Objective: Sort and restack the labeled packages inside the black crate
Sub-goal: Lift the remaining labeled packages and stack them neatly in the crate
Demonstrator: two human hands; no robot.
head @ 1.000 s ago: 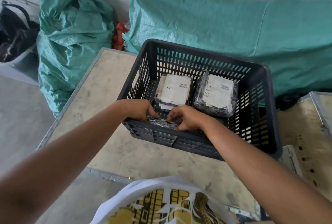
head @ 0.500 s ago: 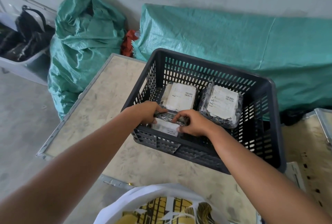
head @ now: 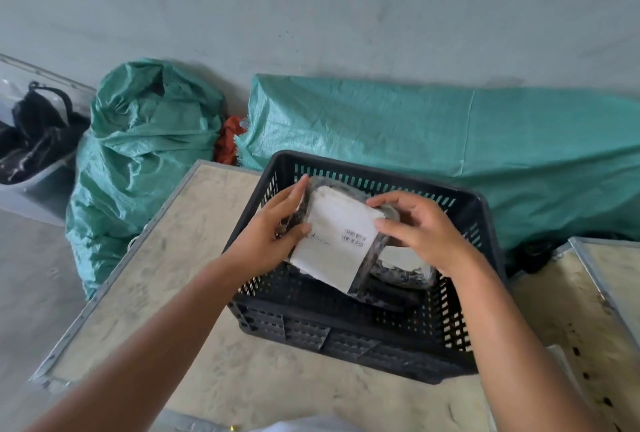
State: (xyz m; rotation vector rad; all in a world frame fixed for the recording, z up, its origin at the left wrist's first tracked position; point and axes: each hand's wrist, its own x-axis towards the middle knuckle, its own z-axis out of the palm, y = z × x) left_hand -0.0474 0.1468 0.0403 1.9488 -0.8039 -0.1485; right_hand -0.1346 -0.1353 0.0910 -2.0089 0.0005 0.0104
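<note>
A black slotted crate [head: 346, 341] stands on a beige board. Above its open top I hold a dark plastic-wrapped package with a white barcode label [head: 337, 241], tilted toward me. My left hand [head: 273, 234] grips its left edge, thumb on the label. My right hand [head: 422, 230] holds its right edge with the fingers curled over the top corner. Below it, inside the crate, part of another wrapped package with a white label [head: 401, 263] shows at the right. The rest of the crate's inside is hidden by the raised package.
The beige board with metal edging [head: 166, 258] carries the crate. A second framed board [head: 588, 310] lies to the right. Green woven sacks [head: 145, 154] and a long green tarp bundle [head: 450, 140] line the wall behind. A grey bin with black bags [head: 34, 140] sits far left.
Both hands have lifted a labeled package from the near side of the crate up above its rim and turned its label toward me. The camera has tilted upward.
</note>
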